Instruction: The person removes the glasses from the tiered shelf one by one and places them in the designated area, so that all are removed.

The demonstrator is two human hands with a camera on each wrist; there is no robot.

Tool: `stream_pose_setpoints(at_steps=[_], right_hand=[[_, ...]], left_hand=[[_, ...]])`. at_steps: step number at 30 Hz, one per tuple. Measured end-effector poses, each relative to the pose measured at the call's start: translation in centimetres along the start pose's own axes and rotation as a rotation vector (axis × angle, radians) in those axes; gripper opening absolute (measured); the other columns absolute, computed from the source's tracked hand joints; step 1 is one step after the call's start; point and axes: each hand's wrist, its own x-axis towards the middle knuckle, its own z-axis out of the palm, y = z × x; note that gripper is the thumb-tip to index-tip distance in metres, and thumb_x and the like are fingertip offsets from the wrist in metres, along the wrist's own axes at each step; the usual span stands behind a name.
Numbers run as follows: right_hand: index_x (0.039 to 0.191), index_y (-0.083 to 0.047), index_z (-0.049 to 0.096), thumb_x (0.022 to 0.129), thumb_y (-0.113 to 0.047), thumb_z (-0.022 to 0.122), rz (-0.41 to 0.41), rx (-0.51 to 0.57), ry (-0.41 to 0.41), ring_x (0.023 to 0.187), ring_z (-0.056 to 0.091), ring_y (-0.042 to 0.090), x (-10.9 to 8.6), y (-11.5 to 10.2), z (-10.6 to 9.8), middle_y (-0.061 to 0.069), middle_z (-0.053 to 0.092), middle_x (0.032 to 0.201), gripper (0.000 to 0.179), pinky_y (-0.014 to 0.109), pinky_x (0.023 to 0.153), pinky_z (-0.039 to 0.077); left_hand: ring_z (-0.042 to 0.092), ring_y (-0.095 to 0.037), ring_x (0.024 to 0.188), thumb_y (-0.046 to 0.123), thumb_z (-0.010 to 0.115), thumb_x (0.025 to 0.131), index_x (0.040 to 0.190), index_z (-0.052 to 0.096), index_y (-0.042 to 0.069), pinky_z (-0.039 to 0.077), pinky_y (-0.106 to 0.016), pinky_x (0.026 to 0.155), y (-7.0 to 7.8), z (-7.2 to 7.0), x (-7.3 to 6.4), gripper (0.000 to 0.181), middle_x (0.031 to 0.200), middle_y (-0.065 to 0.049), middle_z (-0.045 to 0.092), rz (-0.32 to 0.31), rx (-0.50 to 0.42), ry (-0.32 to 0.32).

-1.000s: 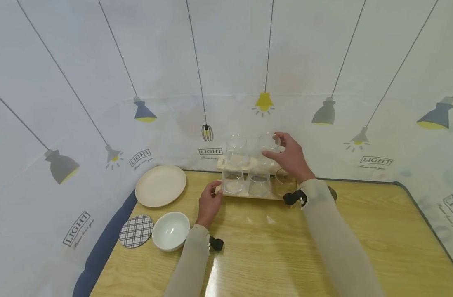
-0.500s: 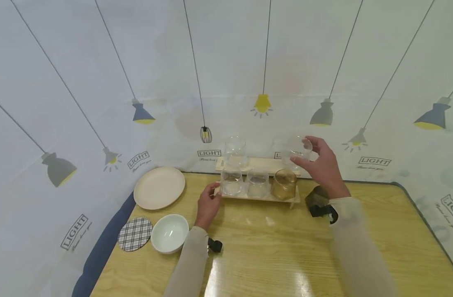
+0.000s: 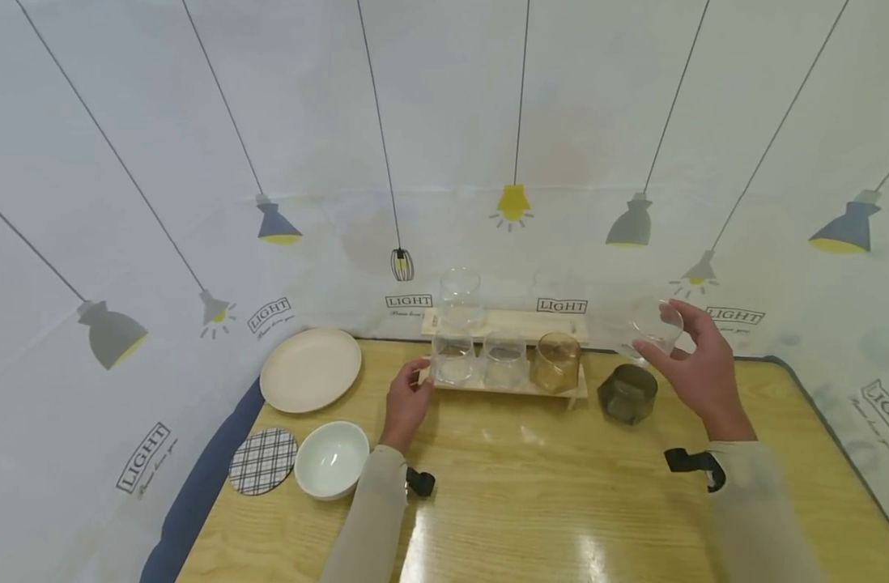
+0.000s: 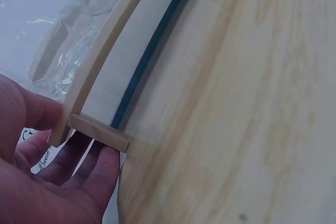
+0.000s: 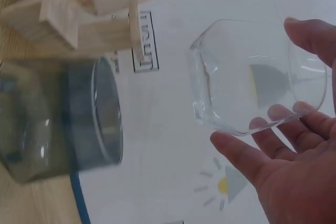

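Observation:
My right hand (image 3: 707, 372) holds a clear drinking glass (image 3: 657, 325) by its sides, in the air to the right of a two-tier wooden rack (image 3: 506, 324). In the right wrist view the clear glass (image 5: 236, 77) lies tilted between thumb and fingers. My left hand (image 3: 406, 405) grips the rack's left end; in the left wrist view thumb and fingers pinch the rack's wooden end (image 4: 97, 129). On the lower tier stand two clear glasses (image 3: 453, 360) and an amber glass (image 3: 557, 363). One clear glass (image 3: 461, 300) is on the left of the upper tier.
A smoky grey glass (image 3: 627, 395) stands on the table (image 3: 517, 502) right of the rack, below the held glass. At the left are a cream plate (image 3: 310, 370), a checked round coaster (image 3: 263, 461) and a white bowl (image 3: 332, 460). A printed curtain (image 3: 444, 121) hangs close behind.
My right hand has carried the clear glass off the upper tier, to the right and past the rack's end. The left hand has stayed on the rack.

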Motion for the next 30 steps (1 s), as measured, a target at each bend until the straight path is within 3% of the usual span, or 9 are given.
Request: stream_pose_setpoints(at_steps=[4, 6, 14, 21, 23, 25, 28, 30], right_hand=[[0.163, -0.024, 0.04, 0.096, -0.029, 0.08, 0.023, -0.019, 0.054, 0.141, 0.047, -0.003, -0.8, 1.7, -1.3, 0.011, 0.055, 0.155, 0.078, 0.001, 0.087, 0.044], [0.162, -0.027, 0.041, 0.096, -0.032, 0.08, 0.057, -0.04, 0.079, 0.137, 0.048, -0.004, -1.2, 2.5, -1.9, 0.009, 0.056, 0.155, 0.077, 0.001, 0.086, 0.043], [0.165, -0.03, 0.037, 0.097, -0.039, 0.077, 0.186, -0.078, 0.072, 0.158, 0.036, 0.024, -2.9, 6.5, -3.6, 0.002, 0.052, 0.16, 0.079, 0.001, 0.082, 0.041], [0.164, -0.02, 0.039, 0.096, -0.044, 0.077, 0.262, -0.101, 0.011, 0.151, 0.037, 0.043, -4.5, 8.9, -3.7, 0.006, 0.053, 0.147, 0.081, 0.004, 0.078, 0.04], [0.163, -0.021, 0.04, 0.096, -0.044, 0.077, 0.28, -0.095, -0.003, 0.151, 0.037, 0.043, -4.9, 9.5, -3.6, 0.002, 0.053, 0.143, 0.08, 0.015, 0.091, 0.045], [0.162, -0.02, 0.04, 0.096, -0.044, 0.077, 0.3, -0.072, -0.017, 0.152, 0.036, 0.044, -5.1, 9.9, -3.3, 0.001, 0.053, 0.144, 0.08, 0.033, 0.109, 0.045], [0.165, -0.019, 0.036, 0.096, -0.044, 0.077, 0.34, -0.036, -0.036, 0.154, 0.031, 0.046, -5.5, 10.7, -2.9, 0.003, 0.05, 0.15, 0.083, 0.062, 0.119, 0.032], [0.165, -0.018, 0.035, 0.097, -0.045, 0.076, 0.356, -0.035, -0.046, 0.155, 0.031, 0.047, -5.7, 11.2, -2.7, 0.002, 0.049, 0.151, 0.085, 0.06, 0.12, 0.033]], left_hand=[[0.07, -0.03, 0.11, 0.013, 0.067, 0.1, 0.133, 0.069, 0.017, 0.057, -0.037, 0.082, 0.0, 0.0, 0.1, 0.033, 0.133, -0.015, 0.07, 0.011, 0.016, 0.008], [0.069, -0.029, 0.11, 0.014, 0.067, 0.101, 0.133, 0.069, 0.017, 0.057, -0.036, 0.082, -0.1, 0.0, 0.2, 0.033, 0.133, -0.014, 0.07, 0.014, 0.02, 0.007], [0.068, -0.031, 0.113, 0.014, 0.067, 0.101, 0.134, 0.069, 0.017, 0.057, -0.039, 0.085, -0.2, 0.0, 0.1, 0.033, 0.135, -0.015, 0.069, 0.013, 0.007, 0.0], [0.067, -0.029, 0.111, 0.013, 0.067, 0.101, 0.134, 0.069, 0.016, 0.057, -0.038, 0.084, -0.4, -0.2, -0.1, 0.033, 0.135, -0.016, 0.068, -0.005, 0.002, -0.001], [0.066, -0.03, 0.112, 0.014, 0.067, 0.101, 0.134, 0.069, 0.017, 0.057, -0.038, 0.085, -0.2, -0.2, 0.0, 0.033, 0.136, -0.015, 0.068, -0.008, -0.007, -0.007], [0.066, -0.03, 0.113, 0.015, 0.067, 0.101, 0.134, 0.069, 0.018, 0.056, -0.038, 0.085, 0.0, -0.2, 0.0, 0.033, 0.137, -0.015, 0.068, -0.01, -0.013, -0.008], [0.066, -0.03, 0.114, 0.016, 0.067, 0.102, 0.135, 0.069, 0.018, 0.056, -0.038, 0.086, 0.1, -0.3, 0.0, 0.033, 0.137, -0.015, 0.068, -0.008, -0.01, -0.01], [0.066, -0.029, 0.112, 0.016, 0.067, 0.102, 0.134, 0.069, 0.018, 0.056, -0.037, 0.084, 0.0, -0.4, -0.1, 0.033, 0.137, -0.015, 0.068, -0.007, -0.014, -0.015]])
